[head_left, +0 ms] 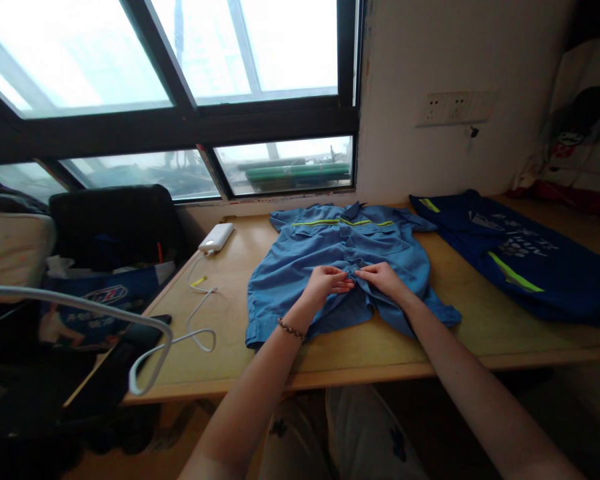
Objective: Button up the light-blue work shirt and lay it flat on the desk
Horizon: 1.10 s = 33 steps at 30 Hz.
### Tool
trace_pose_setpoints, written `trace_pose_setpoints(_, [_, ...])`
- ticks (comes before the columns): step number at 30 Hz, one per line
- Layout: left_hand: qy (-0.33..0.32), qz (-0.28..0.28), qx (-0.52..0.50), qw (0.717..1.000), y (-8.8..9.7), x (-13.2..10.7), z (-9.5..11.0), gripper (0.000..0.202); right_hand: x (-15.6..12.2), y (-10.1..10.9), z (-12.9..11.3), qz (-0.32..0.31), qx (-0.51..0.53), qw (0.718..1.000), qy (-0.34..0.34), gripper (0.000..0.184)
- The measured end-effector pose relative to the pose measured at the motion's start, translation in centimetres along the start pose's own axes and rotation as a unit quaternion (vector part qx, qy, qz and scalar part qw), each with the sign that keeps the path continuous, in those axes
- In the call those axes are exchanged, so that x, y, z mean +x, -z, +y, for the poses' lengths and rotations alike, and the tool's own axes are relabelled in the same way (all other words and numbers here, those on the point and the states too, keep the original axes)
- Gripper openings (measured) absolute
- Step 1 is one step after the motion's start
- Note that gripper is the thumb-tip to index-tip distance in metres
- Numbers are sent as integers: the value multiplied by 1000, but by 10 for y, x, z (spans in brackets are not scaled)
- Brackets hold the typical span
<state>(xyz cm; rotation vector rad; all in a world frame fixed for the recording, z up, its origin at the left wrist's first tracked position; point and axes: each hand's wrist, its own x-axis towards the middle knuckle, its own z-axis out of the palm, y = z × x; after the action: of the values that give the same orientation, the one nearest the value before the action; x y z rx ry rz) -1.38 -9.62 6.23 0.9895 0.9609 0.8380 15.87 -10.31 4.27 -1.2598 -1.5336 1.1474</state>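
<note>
A light blue work shirt [330,250] with a yellow-green stripe lies spread face up on the wooden table [380,347], collar toward the wall. My left hand [325,280] and my right hand [383,277] meet at the shirt's front opening, near its lower middle. Both pinch the fabric edges there with closed fingers. A beaded bracelet [291,329] circles my left wrist.
A dark blue garment [520,257] with a yellow-green stripe and white print lies on the table's right part. A white power bank [217,237] with its looped white cable [200,313] sits at the left. A black bag [115,223] and a white hanger [105,313] are off the left edge.
</note>
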Motion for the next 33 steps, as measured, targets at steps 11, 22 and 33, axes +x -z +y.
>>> trace_pose_setpoints(11, [-13,15,-27,999,2,2,-3,10,3,-1,3,1,138,990,-38,38])
trace_pose_setpoints(22, [-9,24,-23,999,4,5,-4,11,1,-3,-1,-13,145,989,-33,33])
trace_pose_setpoints(33, [-20,10,-22,1000,4,4,-5,11,3,-5,4,-22,200,978,-51,31])
